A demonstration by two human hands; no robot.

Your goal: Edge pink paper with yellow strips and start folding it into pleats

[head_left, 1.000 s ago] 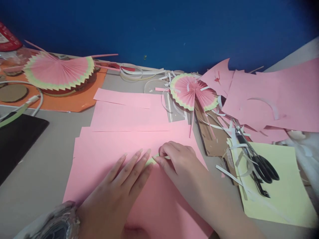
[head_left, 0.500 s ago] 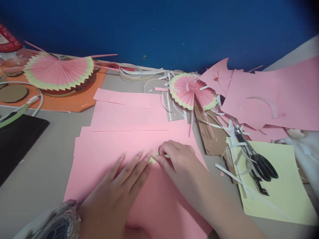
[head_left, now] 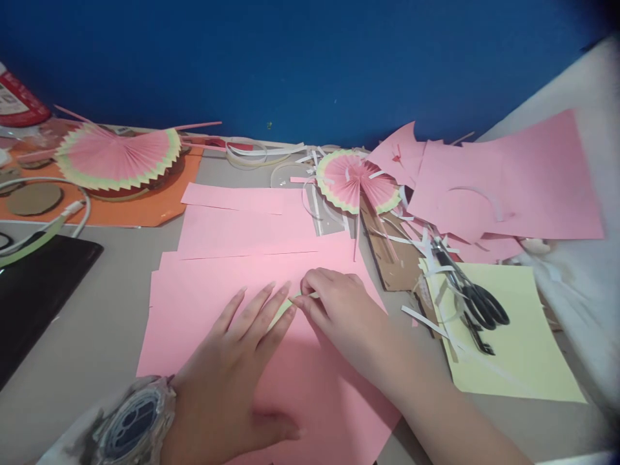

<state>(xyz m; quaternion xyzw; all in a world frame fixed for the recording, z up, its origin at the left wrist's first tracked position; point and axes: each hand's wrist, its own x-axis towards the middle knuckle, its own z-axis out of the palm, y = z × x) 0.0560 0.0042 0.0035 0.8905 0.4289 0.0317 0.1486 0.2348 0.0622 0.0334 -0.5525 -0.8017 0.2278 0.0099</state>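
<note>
Strip [head_left: 278,312], pale green paper, on pink sheets [head_left: 198,287] upon our counter [head_left: 113,278]. Left hand [head_left: 227,361]: laid flat across the strip, fingers spread, grasping nothing. Right hand [head_left: 334,310]: thumb and fingertips closed, apparently pinching the strip's farther end, though we see that grip only partly. Scissors [head_left: 477,307], black-handled: on yellow-green sheet [head_left: 526,361], to the right.

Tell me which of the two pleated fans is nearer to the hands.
The right fan, among white strips; the other fan, over the orange sheet, lies farther away.

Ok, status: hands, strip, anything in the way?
Left hand spread flat over strip and pink sheet. Right hand pinches strip. Scissors off to the right, touching neither hand.
</note>
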